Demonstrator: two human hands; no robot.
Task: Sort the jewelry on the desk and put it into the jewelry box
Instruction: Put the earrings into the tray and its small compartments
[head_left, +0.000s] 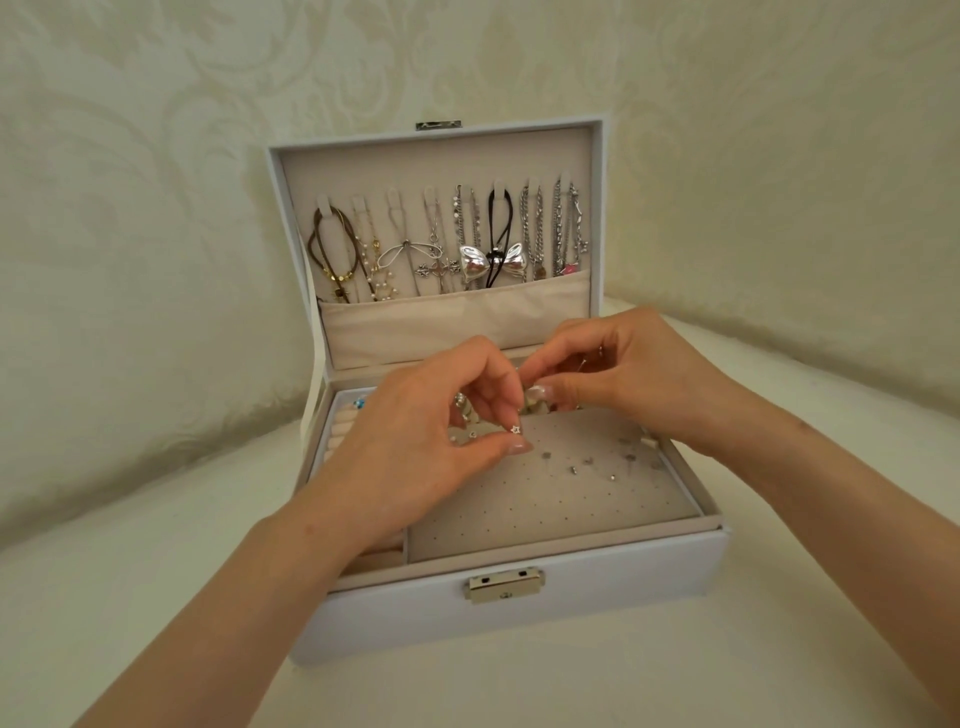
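Observation:
A white jewelry box (597, 587) stands open in front of me, its lid upright with several necklaces (447, 244) hanging on hooks above a beige pocket. Inside lies a grey perforated earring panel (545, 504) with several small studs (582, 462) stuck in it. My left hand (415, 441) hovers over the panel's far left and pinches a tiny silver star earring (516, 429) between thumb and forefinger. My right hand (623, 374) is just behind it, fingertips pinched together on something small that I cannot make out.
Ring rolls (343, 426) sit at the box's left side, partly hidden by my left wrist. A silver clasp (504, 584) is on the box front. The box rests on a cream surface (156, 597) against a patterned wall (130, 208).

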